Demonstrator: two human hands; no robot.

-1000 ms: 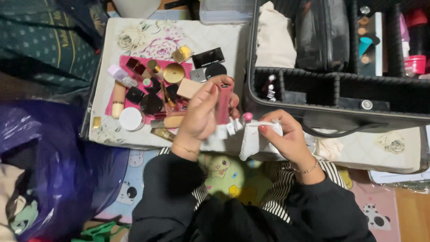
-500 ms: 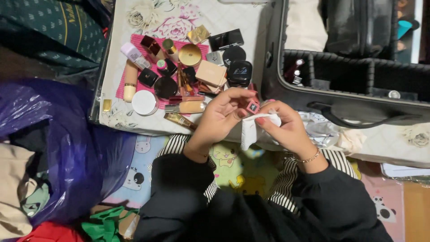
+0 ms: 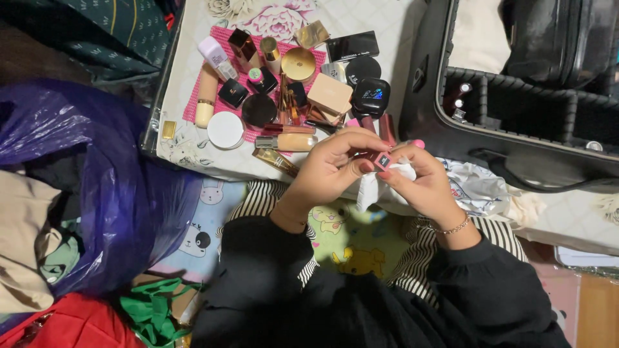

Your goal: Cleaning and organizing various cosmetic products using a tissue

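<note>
- small pink lipstick tube (image 3: 382,159) pinched between left hand (image 3: 332,169) and right hand (image 3: 422,187), above the lap; white tissue (image 3: 380,183) pressed beneath
- slip judged possible; tube could be dropped among crowded cosmetics (image 3: 284,84)

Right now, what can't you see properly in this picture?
- Head view: the small pink tube is mostly covered by the left hand and right hand.
- The white tissue is partly hidden by the same fingers.
- The black case is cut off by the top and right edges; its compartments are too dark to see into.
</note>
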